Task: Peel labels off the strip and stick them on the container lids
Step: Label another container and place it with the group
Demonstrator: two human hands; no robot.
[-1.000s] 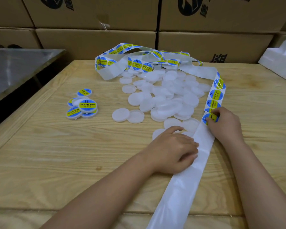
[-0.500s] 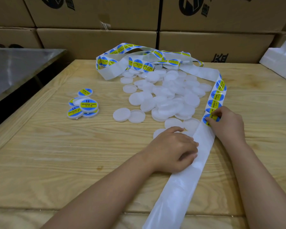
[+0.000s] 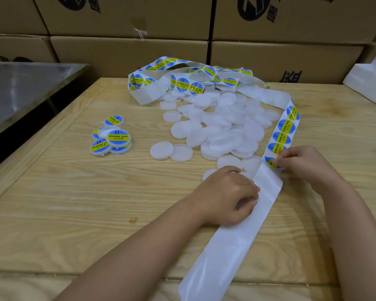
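A long white backing strip (image 3: 237, 237) runs from the table's near edge up to a tangled loop at the back, carrying round blue-and-yellow labels (image 3: 281, 137). My left hand (image 3: 228, 196) rests on the strip's bare part, fingers curled, pressing it down on the table. My right hand (image 3: 302, 164) pinches the edge of the nearest label (image 3: 270, 162) on the strip. A heap of plain white lids (image 3: 224, 127) lies beyond my hands. A small pile of labelled lids (image 3: 111, 137) sits at the left.
The wooden table (image 3: 74, 203) has a raised border. Cardboard boxes (image 3: 128, 55) are stacked behind it. A metal table (image 3: 20, 88) stands at the left and white foam blocks (image 3: 369, 83) at the right.
My right hand has lifted the nearest label's edge a little from the backing. My left hand has stayed pressed on the strip.
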